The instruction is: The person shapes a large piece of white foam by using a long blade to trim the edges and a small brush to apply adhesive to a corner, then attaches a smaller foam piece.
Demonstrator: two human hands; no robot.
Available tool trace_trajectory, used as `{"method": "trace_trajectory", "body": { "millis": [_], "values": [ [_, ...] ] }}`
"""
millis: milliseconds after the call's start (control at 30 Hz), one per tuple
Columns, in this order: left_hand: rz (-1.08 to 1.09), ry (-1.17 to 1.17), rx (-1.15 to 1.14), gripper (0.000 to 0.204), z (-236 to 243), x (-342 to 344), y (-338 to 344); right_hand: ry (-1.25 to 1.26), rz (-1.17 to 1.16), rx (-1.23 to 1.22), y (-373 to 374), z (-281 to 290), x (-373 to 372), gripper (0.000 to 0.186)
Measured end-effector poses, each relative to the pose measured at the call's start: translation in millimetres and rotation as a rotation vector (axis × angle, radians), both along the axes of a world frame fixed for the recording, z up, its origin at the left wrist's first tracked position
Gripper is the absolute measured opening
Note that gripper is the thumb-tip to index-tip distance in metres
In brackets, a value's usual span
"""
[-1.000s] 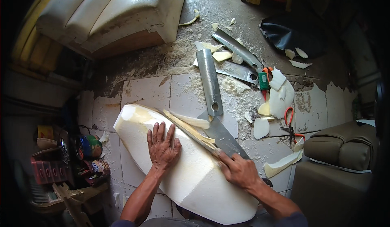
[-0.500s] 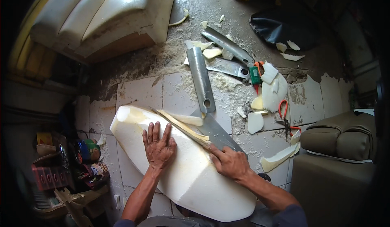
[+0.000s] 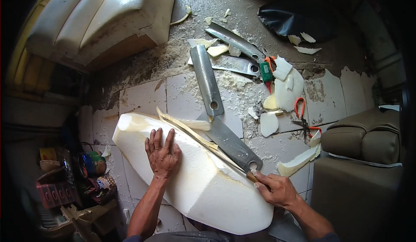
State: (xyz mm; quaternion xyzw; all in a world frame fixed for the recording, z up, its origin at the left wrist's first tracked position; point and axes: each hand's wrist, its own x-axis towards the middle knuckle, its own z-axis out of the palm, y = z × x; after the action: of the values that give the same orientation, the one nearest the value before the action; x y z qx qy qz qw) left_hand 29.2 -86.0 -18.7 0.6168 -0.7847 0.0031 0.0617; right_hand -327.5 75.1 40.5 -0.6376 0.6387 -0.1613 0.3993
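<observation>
A large block of white foam (image 3: 203, 185), shaped like a seat cushion, lies slantwise before me. My left hand (image 3: 163, 155) rests flat on its top, fingers stretched out. My right hand (image 3: 277, 190) grips the wooden handle of a long knife (image 3: 251, 176) at the block's right side. The narrow blade runs along the block's far edge, partly hidden by a loose yellowish foam strip (image 3: 186, 128). Just beyond that edge lies a flat grey metal piece (image 3: 229, 140) with a hole at its end.
More grey metal pieces (image 3: 207, 79), foam scraps (image 3: 289, 86), a green bottle (image 3: 265, 71) and orange-handled scissors (image 3: 302, 117) lie on the tiled floor (image 3: 141, 94). A brown padded seat (image 3: 364, 142) stands at right, a white one (image 3: 121, 21) at far left. Cans and boxes (image 3: 56, 190) crowd the left.
My right hand has moved right and toward me, drawing the knife along the foam's edge; its wooden handle now shows. The foam strip's far end sticks up more. The left hand stays on the block.
</observation>
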Motion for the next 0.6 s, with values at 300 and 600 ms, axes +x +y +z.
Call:
{"method": "trace_trajectory", "body": {
  "millis": [300,600],
  "values": [
    [-0.044,-0.005,0.001,0.052,-0.9,4.3,0.0,-0.005,-0.019,-0.004,17.8,17.1,-47.2,0.04],
    [-0.076,-0.035,0.019,0.05,0.8,8.3,9.6,0.0,0.041,-0.132,-32.0,-0.4,2.1,0.038]
  ]
}}
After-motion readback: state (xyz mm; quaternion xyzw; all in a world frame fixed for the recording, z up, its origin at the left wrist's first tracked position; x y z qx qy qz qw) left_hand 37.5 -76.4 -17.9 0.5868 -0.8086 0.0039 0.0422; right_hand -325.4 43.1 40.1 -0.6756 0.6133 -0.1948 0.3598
